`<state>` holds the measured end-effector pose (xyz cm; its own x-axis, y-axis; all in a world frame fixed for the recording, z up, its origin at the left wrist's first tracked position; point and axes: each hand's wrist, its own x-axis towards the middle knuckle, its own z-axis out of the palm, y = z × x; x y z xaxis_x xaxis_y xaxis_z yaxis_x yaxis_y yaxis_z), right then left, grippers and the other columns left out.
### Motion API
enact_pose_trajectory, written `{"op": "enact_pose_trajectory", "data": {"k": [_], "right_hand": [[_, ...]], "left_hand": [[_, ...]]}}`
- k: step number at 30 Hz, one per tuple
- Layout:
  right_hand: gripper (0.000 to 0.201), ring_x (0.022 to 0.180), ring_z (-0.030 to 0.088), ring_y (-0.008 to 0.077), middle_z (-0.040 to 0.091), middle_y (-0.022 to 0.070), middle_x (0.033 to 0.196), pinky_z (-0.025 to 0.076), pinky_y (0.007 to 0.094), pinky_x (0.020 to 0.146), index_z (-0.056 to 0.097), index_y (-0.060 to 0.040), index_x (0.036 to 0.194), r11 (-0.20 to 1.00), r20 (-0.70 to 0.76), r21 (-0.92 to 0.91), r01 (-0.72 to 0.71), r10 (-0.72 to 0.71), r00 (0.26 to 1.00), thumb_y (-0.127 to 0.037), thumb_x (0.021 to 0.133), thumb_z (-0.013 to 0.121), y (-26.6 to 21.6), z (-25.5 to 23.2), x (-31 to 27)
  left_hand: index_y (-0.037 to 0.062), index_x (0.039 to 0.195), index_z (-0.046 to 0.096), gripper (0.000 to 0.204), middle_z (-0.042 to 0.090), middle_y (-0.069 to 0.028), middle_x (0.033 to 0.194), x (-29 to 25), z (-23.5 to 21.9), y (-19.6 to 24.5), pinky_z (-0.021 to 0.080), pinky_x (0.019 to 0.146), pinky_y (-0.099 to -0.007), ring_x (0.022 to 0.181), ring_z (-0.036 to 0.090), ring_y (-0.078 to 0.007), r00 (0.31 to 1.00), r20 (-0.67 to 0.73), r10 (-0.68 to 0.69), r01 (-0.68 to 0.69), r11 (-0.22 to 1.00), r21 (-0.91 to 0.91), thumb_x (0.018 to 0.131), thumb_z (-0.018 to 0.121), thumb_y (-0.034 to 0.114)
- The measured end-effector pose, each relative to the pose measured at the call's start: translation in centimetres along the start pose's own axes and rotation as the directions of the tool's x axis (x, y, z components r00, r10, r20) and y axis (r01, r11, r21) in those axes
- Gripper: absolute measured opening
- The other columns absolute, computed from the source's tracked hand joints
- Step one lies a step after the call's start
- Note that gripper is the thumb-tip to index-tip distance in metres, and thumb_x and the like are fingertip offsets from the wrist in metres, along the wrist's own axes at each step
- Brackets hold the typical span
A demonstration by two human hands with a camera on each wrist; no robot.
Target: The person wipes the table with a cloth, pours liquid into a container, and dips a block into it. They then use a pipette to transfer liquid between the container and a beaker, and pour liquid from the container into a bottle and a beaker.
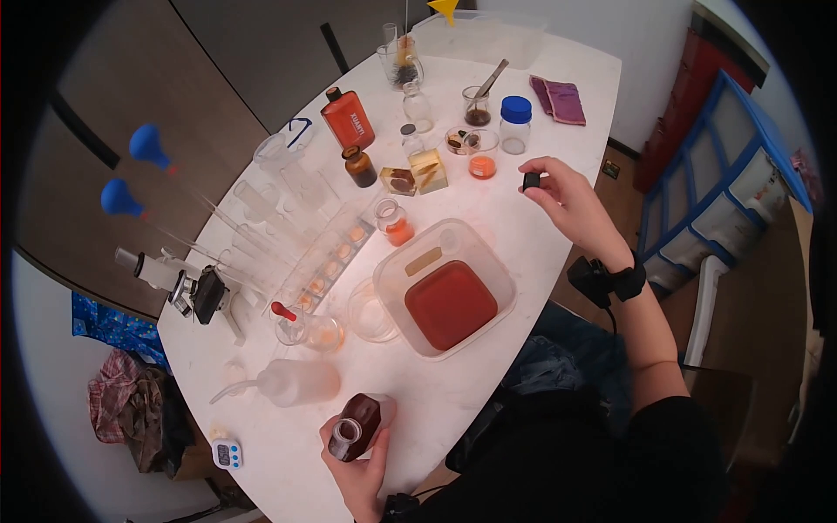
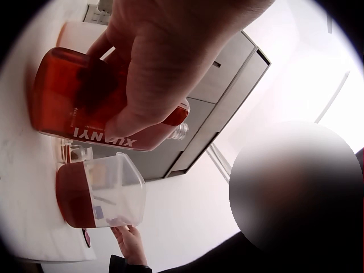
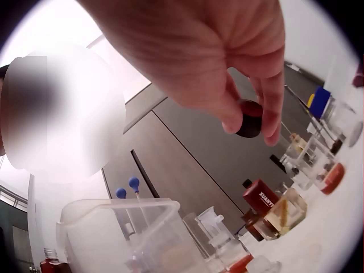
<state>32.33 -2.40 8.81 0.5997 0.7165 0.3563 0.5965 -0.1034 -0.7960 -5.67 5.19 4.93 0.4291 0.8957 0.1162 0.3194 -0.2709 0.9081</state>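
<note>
My left hand (image 1: 359, 471) grips an uncapped flat bottle of red liquid (image 1: 366, 418) near the table's front edge; in the left wrist view the fingers curl round the bottle (image 2: 68, 96), its bare threaded neck (image 2: 180, 132) to the right. My right hand (image 1: 567, 202) pinches a small black cap (image 1: 531, 180) between thumb and fingers, above the table's right edge; the cap (image 3: 250, 118) is also plain in the right wrist view. Between the hands stands a clear plastic tub (image 1: 501, 261) with red liquid (image 1: 452, 305) in its bottom.
Left of the tub are a squeeze bottle (image 1: 301, 382), a small flask with a red-topped dropper (image 1: 283, 311) and a tube rack (image 1: 327, 270). A second red bottle (image 1: 349, 120), a blue-lidded jar (image 1: 515, 131) and beakers stand further back. A microscope (image 1: 205, 292) and a timer (image 1: 227, 453) are at left.
</note>
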Motion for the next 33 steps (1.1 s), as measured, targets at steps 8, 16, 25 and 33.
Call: {"op": "enact_pose_trajectory", "data": {"k": [8, 16, 25, 33], "right_hand": [[0.021, 0.095, 0.059, 0.0267, 0.062, 0.0121, 0.092, 0.044, 0.033, 0.087, 0.051, 0.0003, 0.091, 0.958, 0.332, -0.28, -0.057, 0.152, 0.931, -0.005, 0.075, 0.064, 5.3, 1.6, 2.0], [0.029, 0.091, 0.061, 0.0286, 0.062, 0.0144, 0.097, 0.047, 0.0331, 0.08, 0.053, 0.0014, 0.105, 0.938, 0.068, -0.294, 0.186, -0.173, 0.983, -0.005, 0.078, 0.06, 5.0, 0.2, -0.2], [0.052, 0.104, 0.056, 0.022, 0.055, 0.0124, 0.117, 0.045, 0.0319, 0.088, 0.047, -0.0013, 0.122, 0.851, 0.645, 0.502, -0.152, -0.251, 0.722, -0.016, 0.078, 0.07, -5.5, 0.2, -9.2], [0.08, 0.103, 0.055, 0.0171, 0.056, 0.0133, 0.113, 0.043, 0.0307, 0.088, 0.031, -0.0004, 0.129, 0.876, 0.552, 0.482, -0.028, -0.278, 0.786, -0.019, 0.069, 0.08, -6.4, 1.8, -11.1]], "left_hand": [[-0.0034, 0.104, 0.046, 0.049, 0.061, -0.0104, 0.088, 0.0, 0.1, 0.4, 0.047, 0.075, -0.0259, 0.081, 0.061, -0.0156, 0.999, -0.036, -0.021, 0.021, 1.0, 0.003, 0.067, 0.076, 0.007], [-0.0057, 0.108, 0.048, 0.051, 0.061, -0.0114, 0.091, -0.2, 0.0, -0.1, 0.049, 0.073, -0.0252, 0.08, 0.062, -0.0161, 0.994, -0.096, -0.044, 0.037, 0.997, -0.069, 0.067, 0.076, 0.004], [-0.0044, 0.105, 0.059, 0.038, 0.066, -0.0121, 0.092, 0.5, 0.0, 8.8, 0.05, 0.076, -0.0259, 0.082, 0.064, -0.0163, 0.933, 0.328, 0.146, -0.049, 0.957, -0.287, 0.069, 0.073, 0.002], [-0.0017, 0.11, 0.05, 0.048, 0.059, -0.0117, 0.102, 2.4, 5.9, 11.6, 0.05, 0.073, -0.0299, 0.089, 0.063, -0.0186, 0.807, 0.495, 0.322, -0.227, 0.943, -0.243, 0.072, 0.075, 0.015]]}}
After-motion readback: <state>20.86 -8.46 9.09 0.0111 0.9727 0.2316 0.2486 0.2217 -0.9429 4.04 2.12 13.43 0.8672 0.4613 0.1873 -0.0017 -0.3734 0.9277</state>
